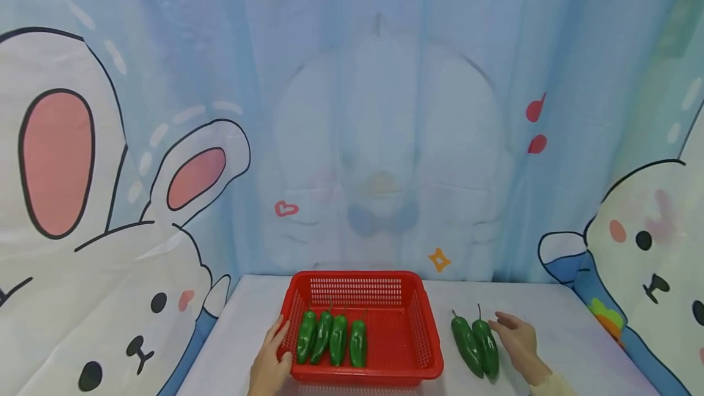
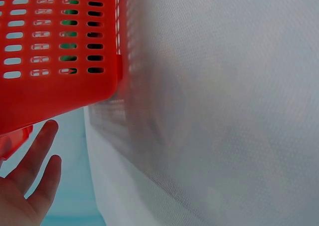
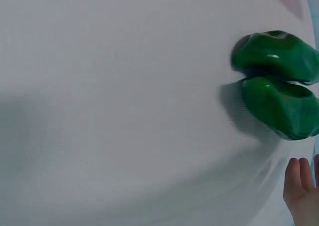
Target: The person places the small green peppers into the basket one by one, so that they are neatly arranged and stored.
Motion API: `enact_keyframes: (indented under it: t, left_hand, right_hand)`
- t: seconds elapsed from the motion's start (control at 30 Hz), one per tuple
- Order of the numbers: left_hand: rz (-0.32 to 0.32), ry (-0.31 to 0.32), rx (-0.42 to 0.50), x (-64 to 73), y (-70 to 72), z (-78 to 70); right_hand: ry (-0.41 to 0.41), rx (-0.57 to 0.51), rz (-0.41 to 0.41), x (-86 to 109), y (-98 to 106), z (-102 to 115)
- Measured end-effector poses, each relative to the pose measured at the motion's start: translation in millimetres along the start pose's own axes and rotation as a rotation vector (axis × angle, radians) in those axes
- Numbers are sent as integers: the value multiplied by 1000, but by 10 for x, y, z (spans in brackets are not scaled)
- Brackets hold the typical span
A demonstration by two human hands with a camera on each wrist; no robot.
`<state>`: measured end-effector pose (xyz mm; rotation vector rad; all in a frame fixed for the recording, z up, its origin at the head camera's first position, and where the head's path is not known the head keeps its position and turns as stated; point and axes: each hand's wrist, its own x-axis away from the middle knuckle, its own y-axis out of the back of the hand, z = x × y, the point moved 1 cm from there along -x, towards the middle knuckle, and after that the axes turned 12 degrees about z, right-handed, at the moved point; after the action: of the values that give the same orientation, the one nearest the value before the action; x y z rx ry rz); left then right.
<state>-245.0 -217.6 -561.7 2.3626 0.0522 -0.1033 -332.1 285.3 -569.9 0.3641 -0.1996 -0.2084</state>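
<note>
My left hand [image 1: 271, 364] rests at the left side of a red plastic basket [image 1: 394, 375], its fingers along the rim and its thumb by the near corner. In the left wrist view, two straight, spread fingers [image 2: 49, 178] show beside the basket's slotted wall [image 2: 60, 91]. On the table to the right lie two green peppers, a left one [image 1: 466, 345] and a right one [image 1: 486, 350], side by side with stems pointing away. Just right of them is my right hand [image 1: 517, 341], fingers loosely bent toward the stems and holding nothing; its fingertips [image 3: 293, 173] show beside the peppers [image 3: 281, 106].
Several green peppers [image 1: 338, 341] lie in a row in the left part of the basket, stems away from me. Bare red floor [image 1: 387, 338] shows to their right. A white cloth covers the table [image 1: 572, 322]. Behind it hangs a blue cartoon curtain [image 1: 385, 139].
</note>
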Motion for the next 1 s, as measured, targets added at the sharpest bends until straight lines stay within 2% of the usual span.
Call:
enact_keyframes:
  t: [0.27,0.37,0.7,1.0]
  left_hand:
    - [18,-9,8,-15,0,6]
    - [20,-9,13,-17,-1,7]
    - [5,-15,17,-26,-5,22]
    - [3,-7,20,-30,-8,23]
  right_hand:
    - [-115,4,-10,-17,-73,-121]
    - [-135,11,-26,-45,-113,-149]
    - [-118,59,-37,-297,-249,-308]
    - [-100,84,-18,-163,-273,-215]
